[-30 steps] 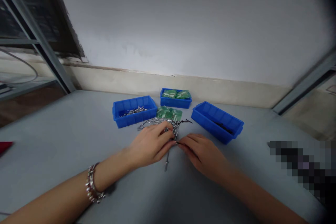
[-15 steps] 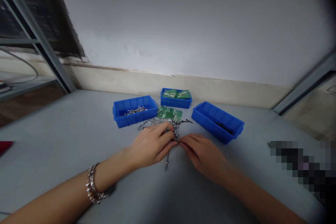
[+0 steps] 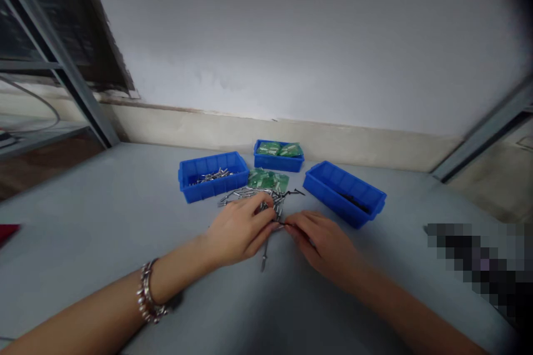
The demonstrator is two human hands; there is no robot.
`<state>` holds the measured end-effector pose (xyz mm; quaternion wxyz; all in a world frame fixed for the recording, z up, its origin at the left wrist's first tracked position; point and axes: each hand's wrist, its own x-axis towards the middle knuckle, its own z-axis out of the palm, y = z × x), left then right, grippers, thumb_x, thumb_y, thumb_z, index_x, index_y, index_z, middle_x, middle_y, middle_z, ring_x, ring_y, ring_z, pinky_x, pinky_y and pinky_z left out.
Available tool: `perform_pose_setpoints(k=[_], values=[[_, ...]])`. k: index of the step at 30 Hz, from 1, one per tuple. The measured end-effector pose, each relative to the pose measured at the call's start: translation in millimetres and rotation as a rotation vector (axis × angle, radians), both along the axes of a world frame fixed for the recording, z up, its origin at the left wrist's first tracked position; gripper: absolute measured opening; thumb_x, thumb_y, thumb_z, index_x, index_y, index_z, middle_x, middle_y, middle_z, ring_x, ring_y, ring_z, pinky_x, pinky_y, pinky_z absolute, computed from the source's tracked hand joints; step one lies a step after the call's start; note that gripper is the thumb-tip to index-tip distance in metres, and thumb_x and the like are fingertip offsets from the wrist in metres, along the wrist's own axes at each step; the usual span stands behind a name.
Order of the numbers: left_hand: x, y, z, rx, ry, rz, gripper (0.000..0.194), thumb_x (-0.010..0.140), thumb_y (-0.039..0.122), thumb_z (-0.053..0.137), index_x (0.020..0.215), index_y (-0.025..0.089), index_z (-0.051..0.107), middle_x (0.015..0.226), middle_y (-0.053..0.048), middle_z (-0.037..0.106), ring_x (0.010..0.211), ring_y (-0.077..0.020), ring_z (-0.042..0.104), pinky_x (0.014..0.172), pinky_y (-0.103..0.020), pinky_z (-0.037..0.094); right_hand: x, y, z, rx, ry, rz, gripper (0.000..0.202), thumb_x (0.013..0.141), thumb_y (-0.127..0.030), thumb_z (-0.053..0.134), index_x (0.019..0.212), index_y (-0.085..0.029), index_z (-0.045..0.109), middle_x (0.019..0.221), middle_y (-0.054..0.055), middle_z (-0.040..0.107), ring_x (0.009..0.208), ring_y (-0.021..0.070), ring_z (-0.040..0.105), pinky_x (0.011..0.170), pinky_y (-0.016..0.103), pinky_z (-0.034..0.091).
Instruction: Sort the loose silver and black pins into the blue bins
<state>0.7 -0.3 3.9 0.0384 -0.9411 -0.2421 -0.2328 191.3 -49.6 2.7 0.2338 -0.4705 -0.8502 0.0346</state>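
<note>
My left hand (image 3: 241,228) is closed, thumb and fingers pinched at the front edge of a loose pile of silver bolt-like fasteners (image 3: 245,193). From the right, my right hand (image 3: 320,243) is closed in a pinch too. A thin dark screw (image 3: 282,224) spans the small gap between both sets of fingertips; its ends are hidden by the fingers. Below my left fingertips, one silver fastener (image 3: 264,259) lies pointing toward me. A few dark screws (image 3: 296,192) rest at the pile's right side. My left palm hides part of the pile.
A blue bin (image 3: 214,188) with silver pieces stands left, another blue bin (image 3: 278,163) with green packets at the back. To the right is a blue bin (image 3: 337,199) holding dark pieces. A green packet (image 3: 268,179) lies behind the pile. A wall (image 3: 291,55) closes off the back.
Both hands keep almost the same place and pinch. The fingertips have parted slightly, and a little more of the dark screw shows between them.
</note>
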Motion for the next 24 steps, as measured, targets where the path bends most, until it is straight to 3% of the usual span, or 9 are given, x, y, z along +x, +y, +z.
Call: perform_pose_setpoints(k=[13,19,24], values=[[0.1,-0.2,-0.9,0.031,-0.039,0.000,0.033,0.092,0.032,0.031,0.081,0.015,0.057,0.094,-0.007,0.052,0.071,-0.0154,0.051,0.060,-0.031,0.047,0.3,0.8,0.1,0.022,-0.005,0.026,0.018,0.088,-0.017,0.041,0.087,-0.016,0.059,0.079,0.006,0.064,0.074,0.0187,0.058,0.067,0.032,0.045],[1.3,1.7,-2.0,-0.006,-0.043,0.009,0.027,0.091,0.035,0.035,0.097,0.015,0.053,0.099,-0.009,0.051,0.083,-0.0200,0.053,0.066,-0.034,0.049,1.1,1.9,0.7,0.049,-0.028,-0.007,0.023,0.088,-0.016,0.038,0.085,-0.015,0.060,0.077,0.007,0.064,0.074,0.0199,0.058,0.068,0.034,0.046],[1.6,1.2,-2.1,0.061,-0.086,-0.039,0.024,0.092,0.027,0.033,0.096,0.016,0.054,0.097,-0.008,0.052,0.083,-0.0179,0.053,0.066,-0.031,0.049,1.4,3.0,1.2,0.060,-0.022,-0.024,0.022,0.088,-0.015,0.038,0.087,-0.015,0.059,0.078,0.007,0.065,0.075,0.0202,0.059,0.069,0.035,0.046]])
